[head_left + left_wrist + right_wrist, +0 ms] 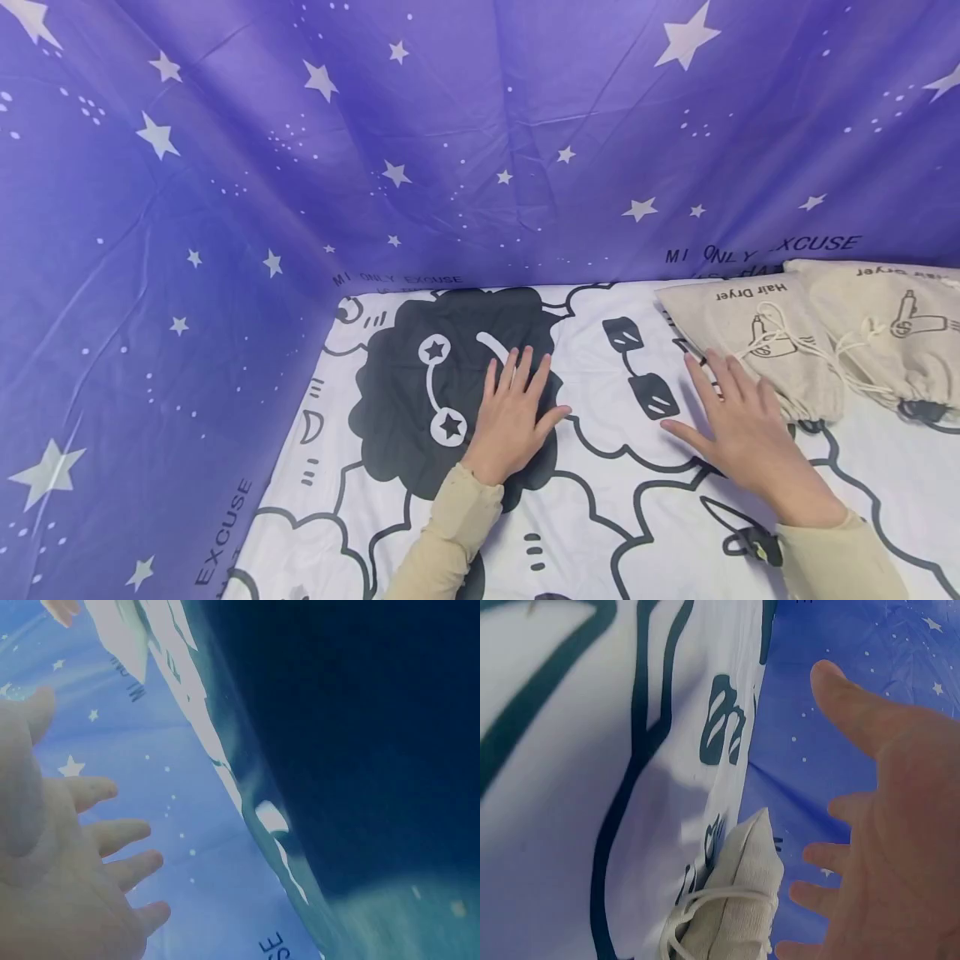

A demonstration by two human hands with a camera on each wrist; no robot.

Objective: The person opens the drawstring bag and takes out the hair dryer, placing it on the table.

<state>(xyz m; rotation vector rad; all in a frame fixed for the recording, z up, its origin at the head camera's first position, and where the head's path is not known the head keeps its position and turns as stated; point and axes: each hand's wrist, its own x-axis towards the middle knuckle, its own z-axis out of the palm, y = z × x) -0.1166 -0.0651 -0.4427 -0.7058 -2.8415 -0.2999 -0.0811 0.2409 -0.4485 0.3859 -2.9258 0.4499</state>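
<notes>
Both hands are bare, with the palms turned down and the fingers straight and spread; neither grips anything. The left hand [513,417] hovers over a black cloud figure [408,425] printed on a white cloth [540,546]; its thumb points toward the right hand [742,425]. The right hand is raised likewise, its thumb pointing back toward the left. Just beyond and to the right of the right hand's fingertips lies a nearer pouch [810,375], a beige drawstring bag lettered "Hair Dryer", the words upside down as the person sees them; the right wrist view shows background between most of the fingers and this pouch. Farther right, beside it, lies the farther pouch [918,350], similarly marked; something dark, not identifiable, shows at its gathered mouth. Pale cords lie across both of the 2 pouches. Between the 2 hands, slightly beyond them, the cloth bears printed sunglasses [641,367]. Behind the wrists are beige sleeves [450,533]. Beside the right sleeve is a small dark looped shape [753,542], whether printed or loose cannot be told. Outermost, beyond the hands and to their left, hangs a purple curtain [450,108] with white stars.
</notes>
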